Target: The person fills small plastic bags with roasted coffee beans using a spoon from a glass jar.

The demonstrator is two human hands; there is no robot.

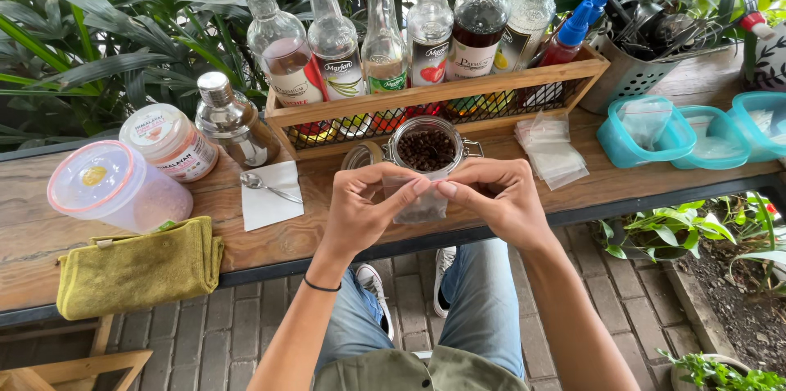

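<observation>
Clear small plastic bag (416,204), holding a few dark bits, is pinched by left hand (366,212) and right hand (495,198). Just beyond, the open glass jar of dark peppercorns (426,149) stays nearly full; empty clear bags (550,151) wait stacked at right.

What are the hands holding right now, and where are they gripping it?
Both hands, left hand and right hand, pinch a small clear plastic bag by its top edge.

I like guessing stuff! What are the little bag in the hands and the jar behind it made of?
Little bag: looks like thin clear plastic, since dark bits inside show through and it crinkles. Jar: probably glass, clear and shiny, with a metal wire clasp.
</observation>
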